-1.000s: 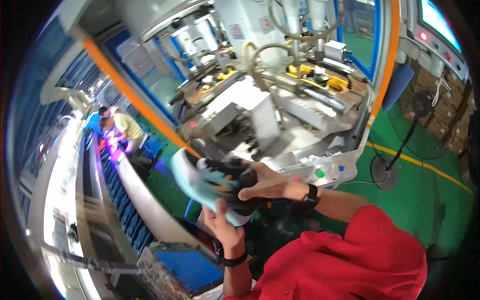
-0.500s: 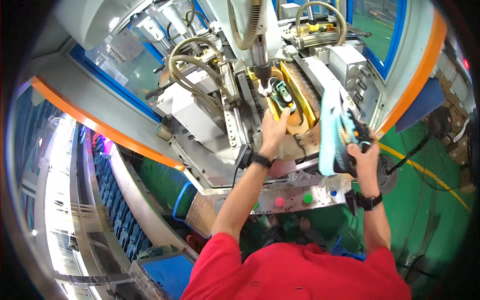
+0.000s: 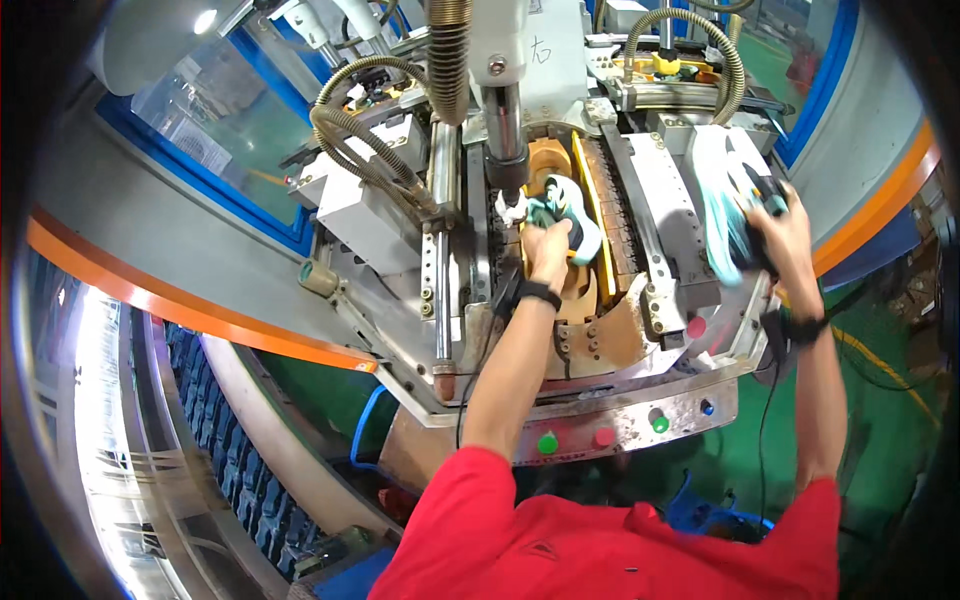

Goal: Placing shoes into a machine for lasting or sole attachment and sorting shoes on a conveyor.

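Observation:
In the middle of a press machine, a teal, white and black shoe [image 3: 578,222] sits tilted over the yellow-sided bed [image 3: 583,290]. My left hand [image 3: 546,250] is closed on the near part of this shoe, its thumb on top. Just left of it, the dark end of a vertical metal rod [image 3: 504,140] comes down, with a whitish piece at its tip. To the right, my right hand [image 3: 786,238] grips a second shoe [image 3: 716,200], pale turquoise and black, blurred by motion. This shoe is held over the machine's right side, beside a grey metal block.
A front panel [image 3: 628,428] with green, red and blue buttons spans the machine's near edge. Ribbed hoses [image 3: 350,110] arch at the left. An orange-edged frame [image 3: 200,312] curves round both sides. A lit conveyor line [image 3: 110,400] runs at the far left.
My right hand has carried its shoe farther away and to the right. The shoe under my left hand has turned and sits higher in the bed. The whole view has shifted.

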`<action>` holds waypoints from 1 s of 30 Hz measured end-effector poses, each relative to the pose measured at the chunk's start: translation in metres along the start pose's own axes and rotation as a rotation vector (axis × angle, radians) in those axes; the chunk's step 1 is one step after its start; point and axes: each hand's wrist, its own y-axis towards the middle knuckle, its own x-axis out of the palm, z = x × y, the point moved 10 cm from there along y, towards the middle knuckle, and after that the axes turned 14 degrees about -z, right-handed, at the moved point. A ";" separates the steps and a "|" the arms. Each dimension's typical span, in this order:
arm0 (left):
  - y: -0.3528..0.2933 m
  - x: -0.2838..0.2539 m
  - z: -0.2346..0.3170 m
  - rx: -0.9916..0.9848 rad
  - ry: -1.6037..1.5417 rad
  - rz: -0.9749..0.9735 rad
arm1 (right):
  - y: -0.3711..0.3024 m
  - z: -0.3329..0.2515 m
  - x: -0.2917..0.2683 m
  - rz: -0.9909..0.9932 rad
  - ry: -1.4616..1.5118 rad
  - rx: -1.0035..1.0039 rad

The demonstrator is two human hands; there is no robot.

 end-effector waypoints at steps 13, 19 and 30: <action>-0.385 -0.195 0.099 -0.142 -0.292 -0.005 | 0.127 -0.015 0.357 -0.312 -0.402 0.063; -0.480 -0.251 0.102 -0.003 -0.067 0.436 | 0.077 -0.037 0.353 -0.242 -0.465 -0.072; -0.536 -0.243 0.042 -0.138 -0.107 0.675 | -0.308 -0.013 0.404 -0.773 -0.069 -0.635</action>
